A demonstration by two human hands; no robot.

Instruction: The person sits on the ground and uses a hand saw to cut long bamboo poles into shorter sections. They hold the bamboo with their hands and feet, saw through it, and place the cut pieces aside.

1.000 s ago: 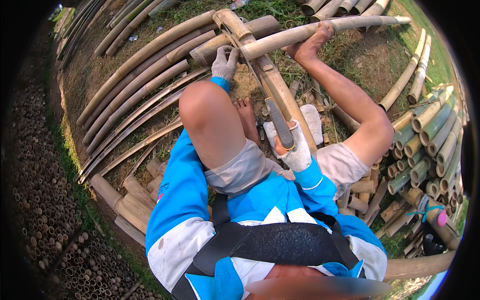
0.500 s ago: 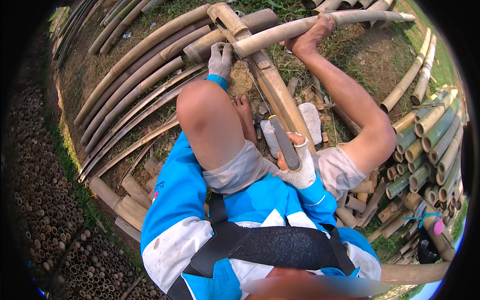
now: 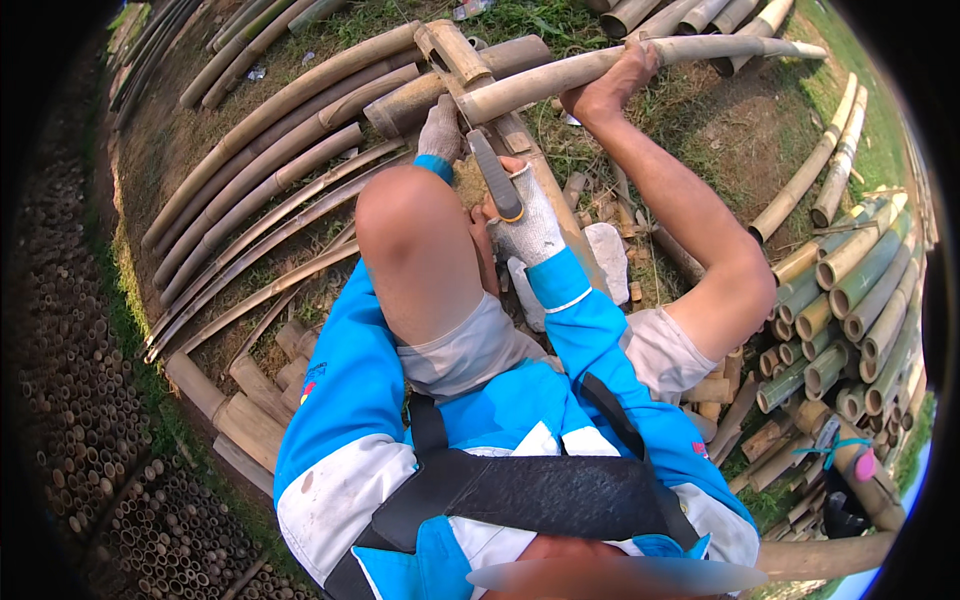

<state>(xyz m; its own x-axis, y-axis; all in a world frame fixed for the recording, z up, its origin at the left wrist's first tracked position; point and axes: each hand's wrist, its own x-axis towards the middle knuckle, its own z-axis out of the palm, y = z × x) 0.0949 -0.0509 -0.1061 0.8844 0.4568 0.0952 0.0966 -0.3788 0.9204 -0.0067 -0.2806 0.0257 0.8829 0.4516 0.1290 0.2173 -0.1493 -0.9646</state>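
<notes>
Outdoors: saw in right hand.

Right hand curled, left hand past bent knee

Bent knee blocks a chunk of the left sleeve, and I can't really tell where the fingertips on the left hand end up. Teeth on the saw? Way too tiny. Top poles get cropped, face's just blur.
</notes>
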